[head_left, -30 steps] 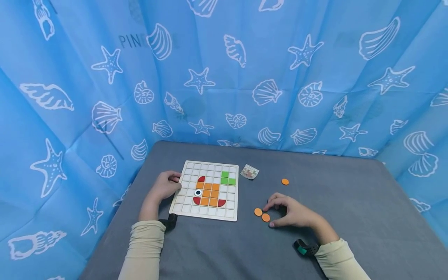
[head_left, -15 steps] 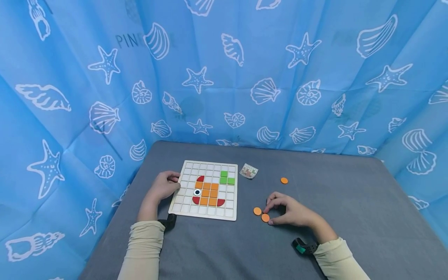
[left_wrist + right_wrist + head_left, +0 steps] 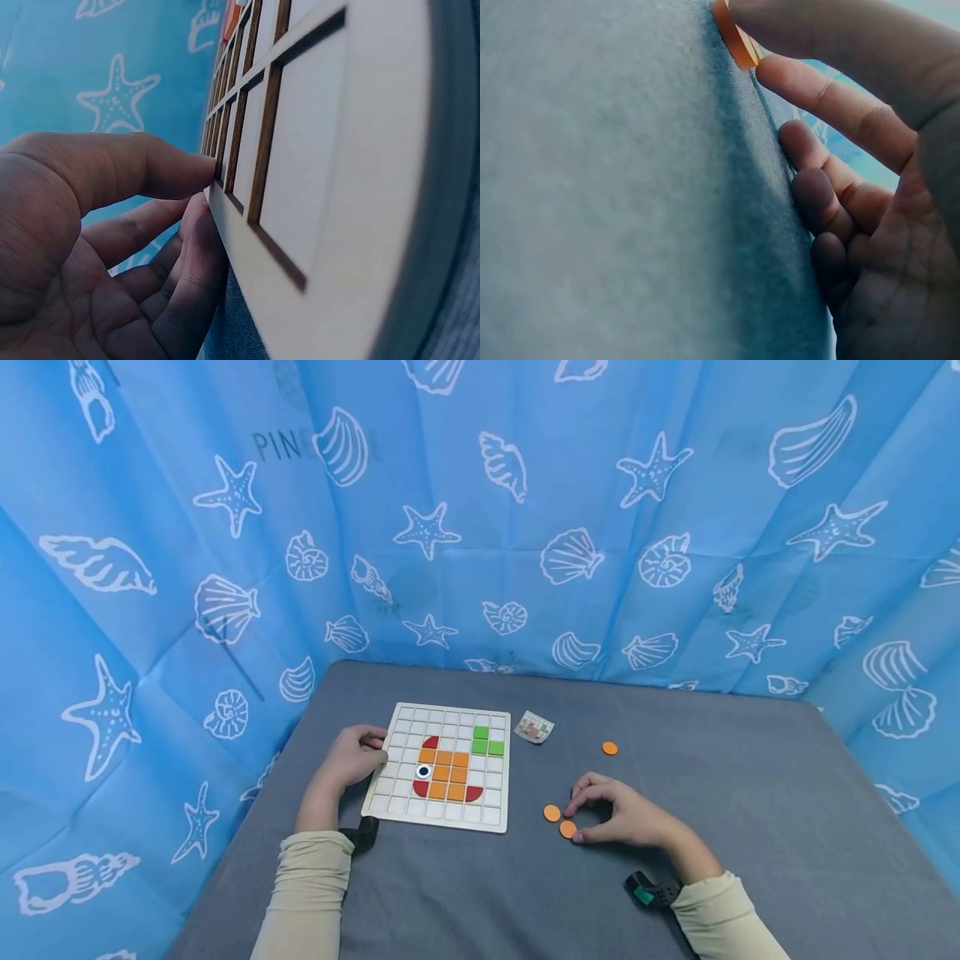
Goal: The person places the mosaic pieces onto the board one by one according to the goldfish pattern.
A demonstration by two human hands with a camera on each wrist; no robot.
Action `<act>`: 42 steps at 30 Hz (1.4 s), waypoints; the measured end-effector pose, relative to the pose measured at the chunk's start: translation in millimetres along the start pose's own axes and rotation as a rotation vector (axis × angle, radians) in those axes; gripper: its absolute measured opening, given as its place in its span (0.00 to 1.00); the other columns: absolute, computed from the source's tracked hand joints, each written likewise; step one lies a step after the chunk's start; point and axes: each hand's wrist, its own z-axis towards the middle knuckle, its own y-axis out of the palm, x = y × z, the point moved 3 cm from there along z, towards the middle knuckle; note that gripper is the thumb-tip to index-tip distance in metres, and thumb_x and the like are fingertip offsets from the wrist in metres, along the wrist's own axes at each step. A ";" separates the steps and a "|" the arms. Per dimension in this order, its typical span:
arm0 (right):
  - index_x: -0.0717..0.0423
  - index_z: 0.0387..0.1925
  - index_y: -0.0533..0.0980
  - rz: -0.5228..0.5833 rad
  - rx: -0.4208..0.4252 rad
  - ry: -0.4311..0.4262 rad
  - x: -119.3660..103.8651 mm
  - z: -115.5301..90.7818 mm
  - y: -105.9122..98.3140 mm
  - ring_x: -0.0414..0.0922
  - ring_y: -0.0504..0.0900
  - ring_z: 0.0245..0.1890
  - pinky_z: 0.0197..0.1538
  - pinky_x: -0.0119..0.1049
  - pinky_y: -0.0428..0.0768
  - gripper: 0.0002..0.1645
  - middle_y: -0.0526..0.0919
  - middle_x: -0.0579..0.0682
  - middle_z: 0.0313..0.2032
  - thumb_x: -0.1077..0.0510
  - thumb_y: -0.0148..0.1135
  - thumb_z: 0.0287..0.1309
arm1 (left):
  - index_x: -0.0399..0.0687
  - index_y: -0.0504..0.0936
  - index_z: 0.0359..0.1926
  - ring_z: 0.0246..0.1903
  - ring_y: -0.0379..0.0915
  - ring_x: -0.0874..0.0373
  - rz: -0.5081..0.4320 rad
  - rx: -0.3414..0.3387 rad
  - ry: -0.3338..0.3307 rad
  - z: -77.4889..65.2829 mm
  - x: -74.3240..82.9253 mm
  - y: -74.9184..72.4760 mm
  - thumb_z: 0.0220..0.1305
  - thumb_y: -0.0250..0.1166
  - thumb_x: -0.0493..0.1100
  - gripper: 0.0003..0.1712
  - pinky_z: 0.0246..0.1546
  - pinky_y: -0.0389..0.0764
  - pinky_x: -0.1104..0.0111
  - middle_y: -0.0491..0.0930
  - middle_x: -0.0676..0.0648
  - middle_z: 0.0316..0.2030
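Observation:
My left hand (image 3: 352, 756) holds the left edge of a white gridded board (image 3: 491, 817), thumb on top and fingers against the side. Orange, green and red tiles and an eye tile (image 3: 423, 772) fill some of its squares. To the right of the board, my right hand (image 3: 615, 808) bends its thumb and index finger round the nearer of two orange discs (image 3: 567, 830). In the right wrist view the thumb covers part of this orange disc (image 3: 737, 39), and the index fingertip is at its edge. The other orange disc (image 3: 552, 813) lies just beside it.
A third orange disc (image 3: 610, 748) lies farther back on the grey tabletop (image 3: 720, 752). Near the board's far right corner is a small picture card (image 3: 534, 727). A blue shell-print curtain (image 3: 480, 527) hangs behind and on both sides of the table.
The right thumb and index finger have shifted slightly left and the nearer disc has slid a little toward me. My left hand and the board stay in place.

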 end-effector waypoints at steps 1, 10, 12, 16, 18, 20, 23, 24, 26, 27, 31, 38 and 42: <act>0.45 0.45 0.88 -0.008 0.001 -0.002 -0.5 0.2 0.6 0.45 0.76 0.52 0.58 0.36 0.73 0.13 0.82 0.50 0.50 0.52 0.80 0.58 | 0.37 0.80 0.64 0.45 0.77 0.48 0.000 -0.001 -0.002 0.2 -0.1 0.1 0.66 0.65 0.35 0.25 0.46 0.78 0.58 0.80 0.39 0.49; 0.45 0.44 0.88 -0.038 -0.011 -0.012 -7.5 2.7 4.8 0.43 0.78 0.50 0.56 0.36 0.76 0.13 0.83 0.48 0.47 0.53 0.81 0.57 | 0.36 0.80 0.64 0.44 0.77 0.48 -0.008 -0.002 0.007 0.0 1.1 0.3 0.65 0.64 0.34 0.26 0.47 0.79 0.57 0.80 0.39 0.49; 0.46 0.44 0.88 -0.031 -0.020 -0.013 -9.3 3.5 5.6 0.43 0.79 0.49 0.55 0.36 0.77 0.12 0.84 0.48 0.46 0.54 0.80 0.58 | 0.36 0.80 0.64 0.44 0.77 0.48 -0.011 -0.002 0.007 -0.1 0.8 -0.1 0.66 0.64 0.34 0.26 0.47 0.79 0.57 0.80 0.39 0.49; 0.49 0.44 0.88 -0.030 -0.017 -0.027 -13.2 4.4 6.0 0.45 0.81 0.46 0.52 0.36 0.79 0.11 0.86 0.49 0.45 0.56 0.78 0.59 | 0.36 0.80 0.64 0.45 0.77 0.48 -0.008 0.002 0.004 0.4 -0.4 -0.4 0.66 0.64 0.35 0.25 0.48 0.79 0.56 0.80 0.39 0.49; 0.50 0.45 0.88 -0.031 -0.008 -0.027 -14.4 4.4 5.4 0.46 0.81 0.43 0.49 0.35 0.80 0.12 0.86 0.49 0.44 0.56 0.78 0.60 | 0.36 0.80 0.64 0.45 0.77 0.48 -0.007 0.005 0.003 0.6 -1.3 0.2 0.66 0.65 0.35 0.25 0.48 0.79 0.57 0.80 0.39 0.49; 0.52 0.45 0.88 -0.030 -0.001 -0.036 -15.5 4.2 4.5 0.47 0.81 0.41 0.46 0.35 0.80 0.12 0.87 0.49 0.42 0.56 0.78 0.60 | 0.36 0.80 0.64 0.45 0.77 0.48 -0.004 0.007 0.003 0.5 -1.9 0.6 0.66 0.65 0.35 0.25 0.48 0.79 0.57 0.80 0.39 0.49; 0.53 0.45 0.87 -0.027 0.002 -0.036 -16.5 4.5 3.5 0.46 0.81 0.40 0.44 0.34 0.81 0.12 0.88 0.49 0.42 0.57 0.77 0.61 | 0.36 0.80 0.64 0.44 0.77 0.48 -0.002 0.006 0.003 0.3 -2.0 0.7 0.65 0.65 0.35 0.25 0.47 0.79 0.57 0.80 0.39 0.49; 0.53 0.45 0.87 -0.028 0.005 -0.038 -17.2 5.0 3.0 0.45 0.82 0.39 0.44 0.34 0.82 0.11 0.88 0.49 0.41 0.57 0.77 0.61 | 0.36 0.80 0.64 0.44 0.78 0.48 0.000 0.005 0.002 0.2 -1.9 0.4 0.65 0.65 0.35 0.25 0.47 0.79 0.57 0.80 0.39 0.49; 0.52 0.45 0.87 -0.035 0.017 -0.053 -19.4 6.8 1.9 0.45 0.82 0.38 0.43 0.34 0.83 0.11 0.87 0.49 0.41 0.57 0.77 0.61 | 0.36 0.80 0.64 0.45 0.77 0.48 -0.001 0.006 0.002 0.3 -1.7 -0.4 0.65 0.65 0.35 0.26 0.47 0.79 0.57 0.80 0.39 0.49; 0.52 0.45 0.87 -0.039 0.027 -0.062 -21.1 8.2 1.0 0.45 0.82 0.38 0.42 0.34 0.83 0.11 0.87 0.48 0.40 0.58 0.77 0.61 | 0.36 0.80 0.64 0.45 0.77 0.48 -0.002 0.007 0.003 0.5 -1.6 -1.0 0.65 0.64 0.35 0.26 0.47 0.79 0.57 0.80 0.39 0.49; 0.50 0.45 0.87 -0.077 0.072 -0.081 -29.6 13.6 -1.0 0.45 0.81 0.36 0.40 0.35 0.83 0.11 0.86 0.46 0.39 0.59 0.76 0.61 | 0.36 0.80 0.64 0.45 0.78 0.48 -0.013 0.004 0.006 0.3 -1.7 0.0 0.66 0.64 0.35 0.25 0.47 0.79 0.57 0.80 0.39 0.49; 0.45 0.46 0.87 -0.155 0.061 -0.068 -52.4 37.9 4.9 0.43 0.81 0.37 0.42 0.35 0.82 0.10 0.86 0.40 0.40 0.54 0.76 0.62 | 0.37 0.81 0.64 0.44 0.78 0.48 -0.008 -0.003 0.005 -0.5 -1.2 -0.9 0.65 0.65 0.34 0.26 0.47 0.79 0.58 0.81 0.39 0.49; 0.48 0.47 0.88 -0.181 0.045 -0.120 -66.6 58.4 11.8 0.44 0.81 0.37 0.41 0.38 0.82 0.11 0.87 0.42 0.41 0.55 0.75 0.64 | 0.36 0.81 0.65 0.44 0.78 0.48 -0.014 -0.003 0.009 -1.0 -0.8 -1.4 0.65 0.65 0.34 0.27 0.47 0.79 0.57 0.81 0.39 0.49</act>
